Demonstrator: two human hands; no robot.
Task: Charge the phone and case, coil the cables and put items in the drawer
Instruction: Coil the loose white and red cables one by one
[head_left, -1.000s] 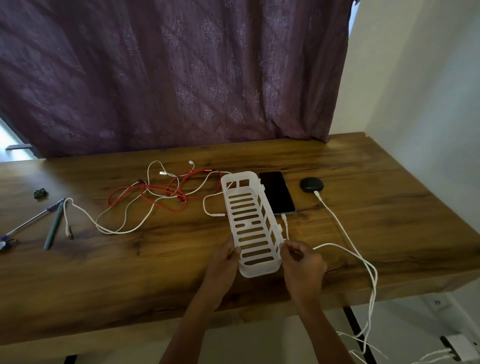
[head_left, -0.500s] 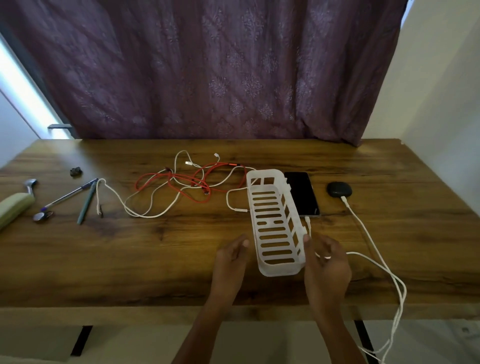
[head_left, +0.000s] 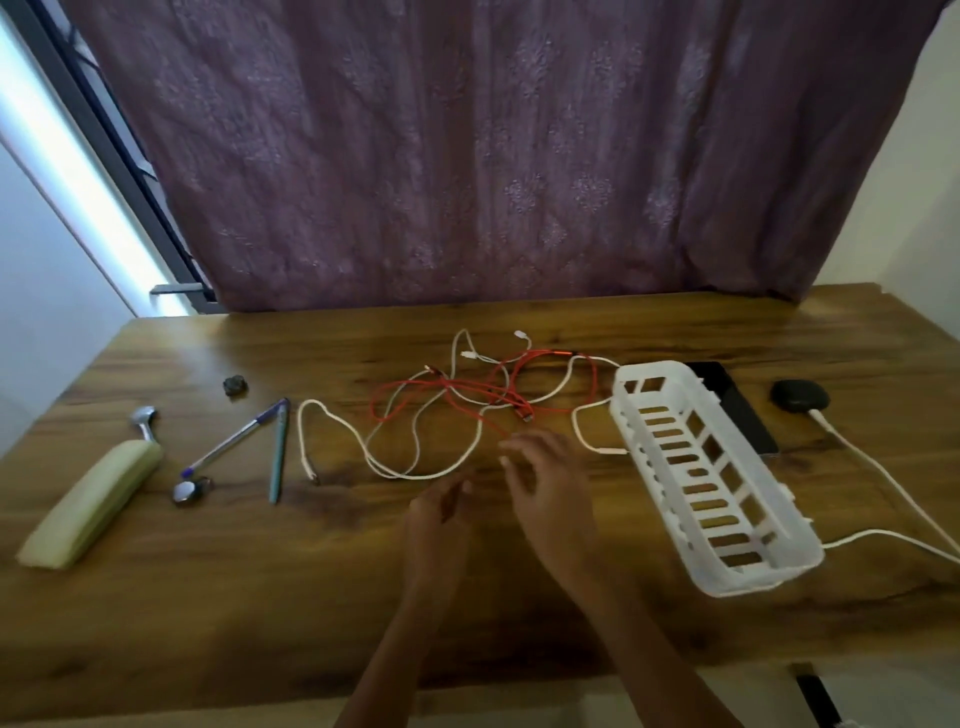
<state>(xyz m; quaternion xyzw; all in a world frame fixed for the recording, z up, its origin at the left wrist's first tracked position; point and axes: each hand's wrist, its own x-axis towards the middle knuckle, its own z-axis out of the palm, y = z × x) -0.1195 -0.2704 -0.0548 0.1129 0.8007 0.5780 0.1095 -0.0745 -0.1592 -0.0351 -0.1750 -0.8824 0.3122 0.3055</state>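
Now the white slotted basket is let go: half a second back it was bracketed between both hands, and it is left standing on the tabletop at the right, its long side running away from the viewer. Behind its far edge the dark phone is partly hidden, and just beyond that the black earbud case is seen with a white charging cable plugged into it and trailed off the right edge. By that evidence the charging part is judged largely dealt with, though the phone's own plug is blocked from view by the basket.

Attention is shifted left to the tangle. The white cable is looped wide across the middle of the tabletop, and the red cable is knotted through it farther back. Coiling is judged to be the step now opened; nothing is coiled yet, and no drawer is visible.

The right hand is stretched forward over the near edge of the tangle, fingers spread and loose, nothing held. The left hand is drawn in beside it, fingers curled; motion blur is heavy there, and whether a strand is pinched cannot be told.

Off to the left, two pens and a pale green pouch are left untouched.
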